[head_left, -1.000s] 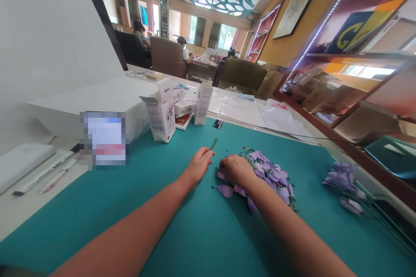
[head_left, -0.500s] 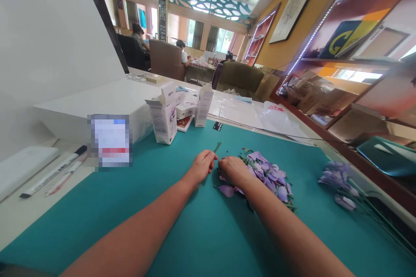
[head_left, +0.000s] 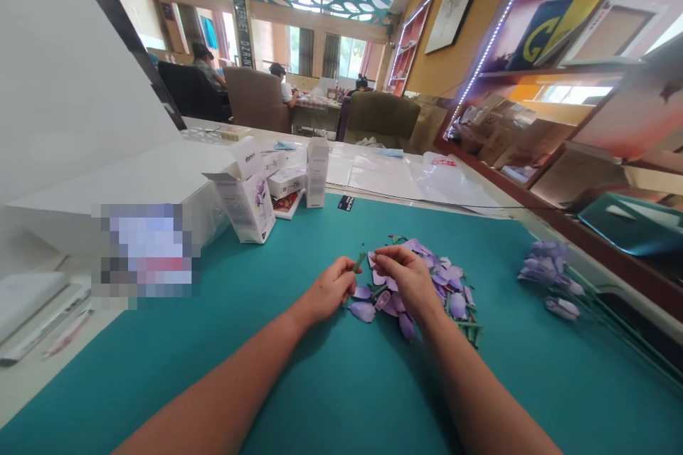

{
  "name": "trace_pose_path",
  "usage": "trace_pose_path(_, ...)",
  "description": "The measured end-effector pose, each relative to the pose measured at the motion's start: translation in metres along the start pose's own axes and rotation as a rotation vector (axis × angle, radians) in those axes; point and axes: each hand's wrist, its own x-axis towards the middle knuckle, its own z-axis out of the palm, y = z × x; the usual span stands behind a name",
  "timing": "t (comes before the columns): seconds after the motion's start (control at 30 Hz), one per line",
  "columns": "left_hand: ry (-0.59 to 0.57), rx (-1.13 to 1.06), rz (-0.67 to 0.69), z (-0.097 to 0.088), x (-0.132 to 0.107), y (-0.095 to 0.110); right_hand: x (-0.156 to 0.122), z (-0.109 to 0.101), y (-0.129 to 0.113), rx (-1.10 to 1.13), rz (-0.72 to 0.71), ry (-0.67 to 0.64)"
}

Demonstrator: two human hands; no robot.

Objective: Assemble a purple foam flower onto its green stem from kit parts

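Green stem point(head_left: 359, 261) clenched steadily in the left grip point(head_left: 328, 291), while the right grip point(head_left: 408, 277) pinches just beside it over lilac petals point(head_left: 363, 311), what it holds unclear.

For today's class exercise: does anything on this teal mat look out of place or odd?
The white carton stands tilted with its flap open, unlike the upright carton beside it. Loose purple petals also lie strewn beside the left hand, which pinches a green stem.
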Motion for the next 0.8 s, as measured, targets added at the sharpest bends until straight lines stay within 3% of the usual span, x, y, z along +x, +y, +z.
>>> trace_pose_path(0.2,-0.055,0.187,0.072,0.005,-0.004,0.001,-0.006,0.001,-0.003,0.211,0.060,-0.041)
trace_pose_path(0.8,-0.020,0.246,0.088,0.004,-0.010,0.008,-0.014,0.008,-0.008,0.049,-0.026,-0.165)
